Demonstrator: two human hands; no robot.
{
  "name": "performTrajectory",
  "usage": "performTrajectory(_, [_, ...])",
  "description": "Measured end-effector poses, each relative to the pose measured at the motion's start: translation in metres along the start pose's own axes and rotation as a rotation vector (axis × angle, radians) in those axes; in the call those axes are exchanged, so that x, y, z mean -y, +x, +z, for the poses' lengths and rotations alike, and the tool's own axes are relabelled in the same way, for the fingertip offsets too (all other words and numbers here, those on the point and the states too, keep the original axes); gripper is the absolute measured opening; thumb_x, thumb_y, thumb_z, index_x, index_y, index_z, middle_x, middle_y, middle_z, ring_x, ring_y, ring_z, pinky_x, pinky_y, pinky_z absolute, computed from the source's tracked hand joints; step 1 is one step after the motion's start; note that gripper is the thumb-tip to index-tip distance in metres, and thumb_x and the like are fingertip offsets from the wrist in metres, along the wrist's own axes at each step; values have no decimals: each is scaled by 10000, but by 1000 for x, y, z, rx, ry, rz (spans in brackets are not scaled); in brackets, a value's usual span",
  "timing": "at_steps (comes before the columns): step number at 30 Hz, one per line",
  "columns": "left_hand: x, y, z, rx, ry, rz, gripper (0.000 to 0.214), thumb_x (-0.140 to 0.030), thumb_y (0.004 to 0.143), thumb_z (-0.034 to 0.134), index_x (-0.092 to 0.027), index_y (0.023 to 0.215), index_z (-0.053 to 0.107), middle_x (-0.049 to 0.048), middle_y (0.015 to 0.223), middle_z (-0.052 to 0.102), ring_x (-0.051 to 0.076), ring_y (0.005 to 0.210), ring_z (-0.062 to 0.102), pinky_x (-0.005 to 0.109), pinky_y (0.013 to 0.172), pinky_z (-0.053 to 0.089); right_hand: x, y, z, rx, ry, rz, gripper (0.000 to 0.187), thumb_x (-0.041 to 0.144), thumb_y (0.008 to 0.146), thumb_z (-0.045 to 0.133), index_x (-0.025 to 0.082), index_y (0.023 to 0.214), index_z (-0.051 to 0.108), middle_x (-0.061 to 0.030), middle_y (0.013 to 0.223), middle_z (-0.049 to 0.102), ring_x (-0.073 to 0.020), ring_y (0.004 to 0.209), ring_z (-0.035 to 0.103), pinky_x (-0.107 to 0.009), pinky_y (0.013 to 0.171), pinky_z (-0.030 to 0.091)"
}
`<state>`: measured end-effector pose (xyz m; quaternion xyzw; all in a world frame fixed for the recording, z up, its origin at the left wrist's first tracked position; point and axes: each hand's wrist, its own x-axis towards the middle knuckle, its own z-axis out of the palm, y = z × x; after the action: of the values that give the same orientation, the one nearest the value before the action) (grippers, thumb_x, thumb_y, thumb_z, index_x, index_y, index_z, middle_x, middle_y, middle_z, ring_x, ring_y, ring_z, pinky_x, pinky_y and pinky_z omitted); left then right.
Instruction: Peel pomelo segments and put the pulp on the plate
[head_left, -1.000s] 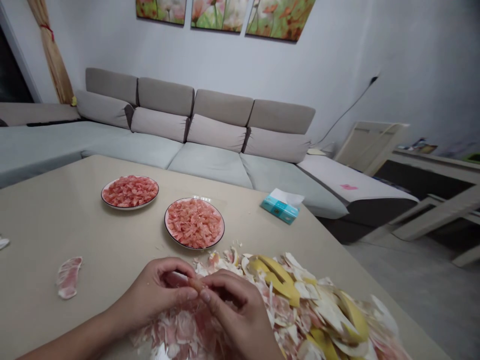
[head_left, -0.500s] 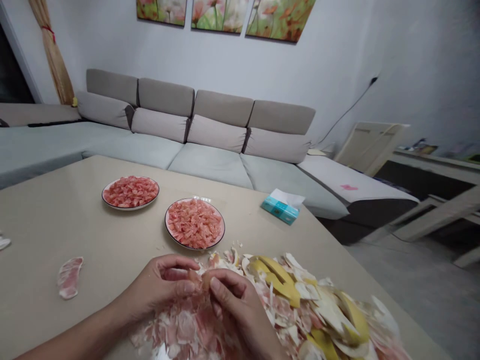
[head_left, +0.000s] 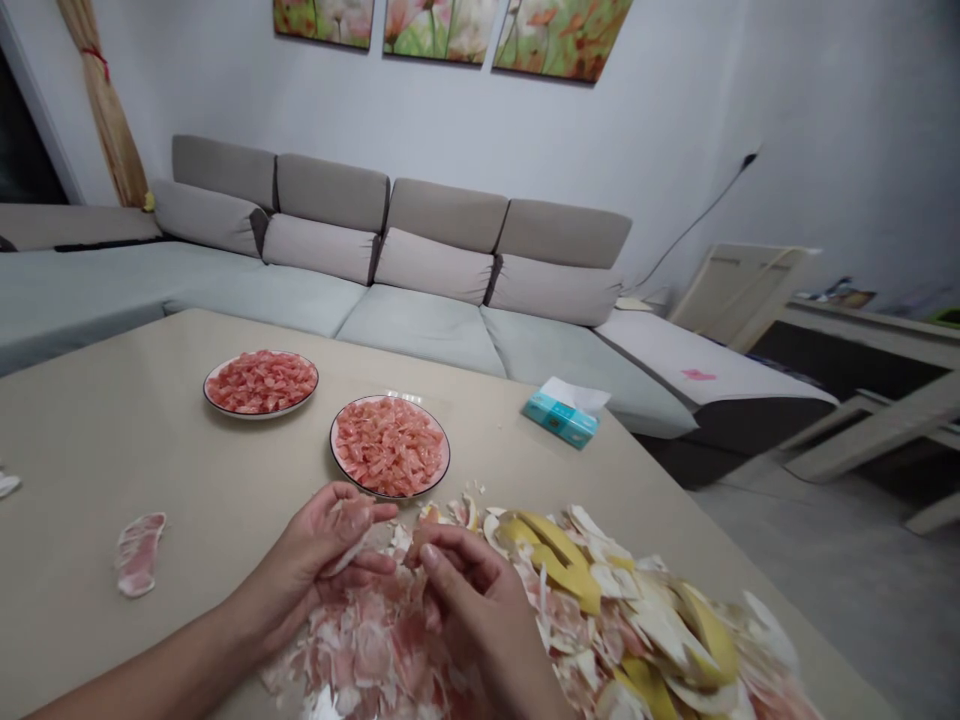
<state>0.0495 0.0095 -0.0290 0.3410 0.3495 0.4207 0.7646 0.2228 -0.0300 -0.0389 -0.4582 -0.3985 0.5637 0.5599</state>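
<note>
A pale pith strip (head_left: 350,545) was pretty much pinched in the left hand (head_left: 322,550), while the right hand (head_left: 469,600) was curled over pomelo peel scraps (head_left: 375,640), grip unclear tbh.

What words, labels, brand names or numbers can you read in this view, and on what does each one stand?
The tissue box has printing on its teal side, but it is too small and blurred to read.
No other readable text shows, and the paintings on the wall carry none that can be made out.
</note>
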Motion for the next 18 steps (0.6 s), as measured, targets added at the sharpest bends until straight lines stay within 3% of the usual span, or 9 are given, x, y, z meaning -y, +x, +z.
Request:
performTrajectory(2, [2, 0, 0, 45, -34, 18, 410, -327, 752, 771, -257, 1060, 510, 10, 1029, 628, 126, 736, 678, 242, 658, 548, -4, 0, 0, 3, -23, -1, 305, 450, 717, 783, 193, 855, 695, 9, 674, 632, -68, 442, 483, -176, 420, 382])
performTrajectory(5, [8, 0, -1, 134, 14, 63, 546, -270, 671, 833, -266, 1116, 517, -31, 899, 576, 73, 612, 572, 204, 571, 508, -5, -2, 0, 8, -142, -36, 256, 425, 735, 772, 196, 825, 704, -12, 708, 657, -100, 512, 540, -190, 450, 429])
performTrajectory(9, [16, -1, -4, 204, 182, 124, 371, -248, 675, 823, -206, 934, 560, -27, 827, 594, 83, 647, 550, 177, 582, 457, -2, -4, 2, 15, -320, -130, 199, 387, 765, 748, 198, 828, 744, -54, 796, 705, -141, 623, 594, -197, 475, 433])
performTrajectory(18, [15, -2, -4, 87, 348, 117, 237, -277, 739, 743, -199, 888, 577, -24, 826, 592, 81, 570, 514, 169, 472, 371, -3, -3, 2, 46, -232, -29, 258, 412, 723, 786, 178, 832, 771, -61, 748, 733, -130, 598, 600, -206, 531, 461])
